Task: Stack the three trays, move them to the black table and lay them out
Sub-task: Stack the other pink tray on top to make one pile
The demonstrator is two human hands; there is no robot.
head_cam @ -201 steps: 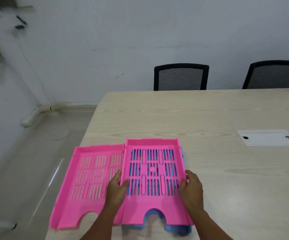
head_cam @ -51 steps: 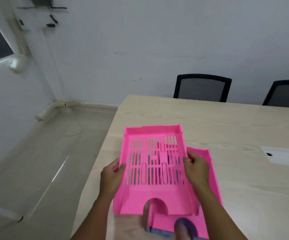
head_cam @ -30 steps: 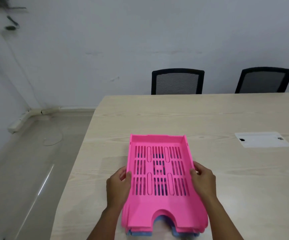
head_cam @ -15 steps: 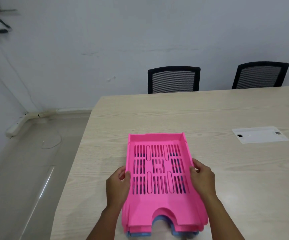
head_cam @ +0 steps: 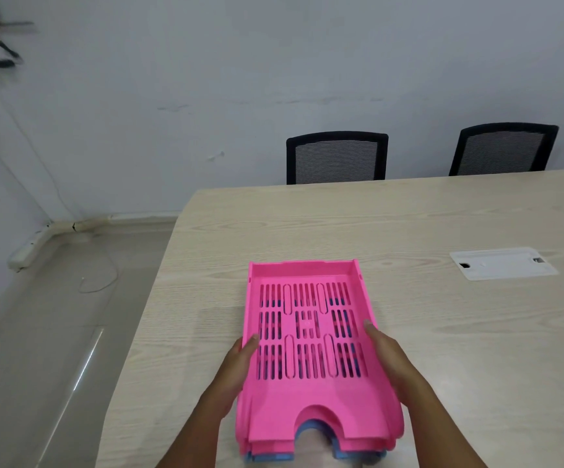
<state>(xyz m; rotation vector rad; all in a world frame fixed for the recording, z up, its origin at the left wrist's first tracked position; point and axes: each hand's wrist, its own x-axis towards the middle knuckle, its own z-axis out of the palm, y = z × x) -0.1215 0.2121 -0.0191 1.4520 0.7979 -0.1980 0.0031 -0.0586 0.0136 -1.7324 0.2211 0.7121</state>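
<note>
A stack of three slotted letter trays sits near the front left corner of the light wooden table (head_cam: 408, 224). The top tray (head_cam: 311, 393) is pink, a second pink tray's edge shows just under it, and the blue bottom tray (head_cam: 307, 430) peeks out at the front notch. My left hand (head_cam: 236, 369) grips the stack's left wall and my right hand (head_cam: 388, 359) grips its right wall. The stack's front edge looks slightly raised off the table.
Two black mesh chairs (head_cam: 336, 157) (head_cam: 501, 148) stand behind the table's far edge. A white cable cover plate (head_cam: 501, 263) is set into the tabletop at right. Bare floor (head_cam: 37, 332) with a thin cable lies to the left. No black table is in view.
The second pink tray went from the table's left onto the stack, making three. Over the last second both hands slid lower along the stack's sides; the stack has barely moved.
</note>
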